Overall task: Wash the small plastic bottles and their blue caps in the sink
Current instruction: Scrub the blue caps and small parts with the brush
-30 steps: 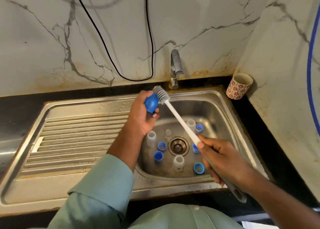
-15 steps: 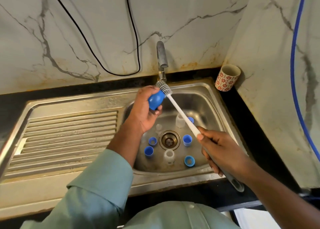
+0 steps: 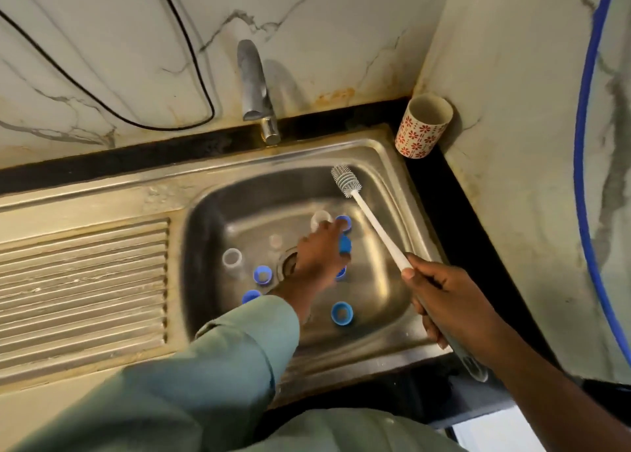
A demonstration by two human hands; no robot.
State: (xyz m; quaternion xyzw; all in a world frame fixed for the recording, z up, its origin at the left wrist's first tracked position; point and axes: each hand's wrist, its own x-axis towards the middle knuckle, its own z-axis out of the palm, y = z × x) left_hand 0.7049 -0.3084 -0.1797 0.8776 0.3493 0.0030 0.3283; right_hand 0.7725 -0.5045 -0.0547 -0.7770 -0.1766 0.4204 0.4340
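Observation:
Down in the steel sink my left hand reaches over the drain, with a blue cap at its fingertips; the hand is blurred. My right hand grips the handle of a white bottle brush, whose bristle head is raised over the basin's back right, away from the cap. Clear small bottles stand in the basin at the left and at the back. Loose blue caps lie around the drain, one left of it and one in front.
The faucet rises behind the basin; no water is seen running. A ribbed drainboard fills the left side. A flower-patterned cup stands in the back right corner. A black cable and a blue hose hang on the walls.
My left hand has dropped from up near the faucet down into the basin with the blue cap. The brush has come off the cap and swung right.

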